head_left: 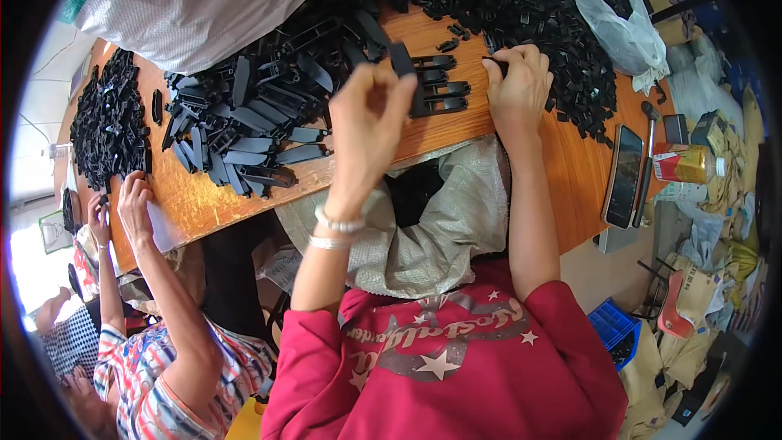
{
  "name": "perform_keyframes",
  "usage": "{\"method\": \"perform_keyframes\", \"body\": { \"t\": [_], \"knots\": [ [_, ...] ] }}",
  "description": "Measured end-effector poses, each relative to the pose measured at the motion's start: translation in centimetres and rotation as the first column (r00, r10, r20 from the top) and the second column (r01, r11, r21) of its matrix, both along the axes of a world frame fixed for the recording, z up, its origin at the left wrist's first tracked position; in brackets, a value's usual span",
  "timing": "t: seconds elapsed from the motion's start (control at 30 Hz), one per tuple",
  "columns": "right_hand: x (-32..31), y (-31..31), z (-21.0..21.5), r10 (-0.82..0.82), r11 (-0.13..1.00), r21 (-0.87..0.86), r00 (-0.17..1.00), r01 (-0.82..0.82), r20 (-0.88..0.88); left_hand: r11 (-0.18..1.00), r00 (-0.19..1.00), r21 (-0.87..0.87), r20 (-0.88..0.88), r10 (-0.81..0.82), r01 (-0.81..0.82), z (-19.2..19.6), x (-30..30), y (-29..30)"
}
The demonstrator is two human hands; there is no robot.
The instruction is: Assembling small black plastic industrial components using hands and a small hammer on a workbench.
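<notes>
My left hand, with a beaded bracelet on its wrist, is raised over the table edge and slightly blurred. Its fingers are closed around a dark, flat plastic part. Just right of it, several black two-pronged plastic parts lie side by side on the wood. My right hand rests by the small-parts heap with curled fingers, pinching a small black plastic piece that is mostly hidden. A few loose small black pieces lie between the hands, farther back.
Long black parts are heaped left, small ones at the back right. A white woven sack stands far left. A phone and jar sit right. A co-worker's hands work at the left pile. A sack covers my lap.
</notes>
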State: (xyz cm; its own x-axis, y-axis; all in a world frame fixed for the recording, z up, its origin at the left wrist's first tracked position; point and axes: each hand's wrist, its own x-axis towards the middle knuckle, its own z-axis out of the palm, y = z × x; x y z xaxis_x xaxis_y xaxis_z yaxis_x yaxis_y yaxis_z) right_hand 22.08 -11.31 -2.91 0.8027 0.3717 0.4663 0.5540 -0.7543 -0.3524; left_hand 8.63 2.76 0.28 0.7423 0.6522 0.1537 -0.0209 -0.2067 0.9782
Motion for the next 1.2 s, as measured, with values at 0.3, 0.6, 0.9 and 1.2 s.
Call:
{"method": "perform_keyframes", "body": {
  "t": [0.3, 0.6, 0.9, 1.2],
  "knots": [
    [-1.4, -0.3, -1.1, 0.118, 0.966, 0.207, 0.978, -0.153, 0.173, 0.816, 0.963, -0.514, 0.187, -0.195, 0.265, -0.7, -5.7, -2.1],
    [-8.4, -1.4, 3.7, 0.447, 0.733, 0.591, 0.893, -0.337, -0.045, 0.694, 0.936, -0.637, 0.143, -0.322, 0.337, -1.2, -6.2, -3.6],
    [-10.0, -1.7, 4.7, 0.433, 0.819, 0.365, 0.895, -0.442, 0.112, 0.873, 0.955, -0.401, 0.016, -0.297, 0.278, -0.6, -6.4, -4.4],
    [-11.6, -3.1, 6.1, 0.598, 0.760, 0.377, 0.797, -0.529, -0.085, 0.887, 0.952, -0.365, -0.005, -0.306, 0.283, 0.8, -7.0, -4.2]
  ]
}}
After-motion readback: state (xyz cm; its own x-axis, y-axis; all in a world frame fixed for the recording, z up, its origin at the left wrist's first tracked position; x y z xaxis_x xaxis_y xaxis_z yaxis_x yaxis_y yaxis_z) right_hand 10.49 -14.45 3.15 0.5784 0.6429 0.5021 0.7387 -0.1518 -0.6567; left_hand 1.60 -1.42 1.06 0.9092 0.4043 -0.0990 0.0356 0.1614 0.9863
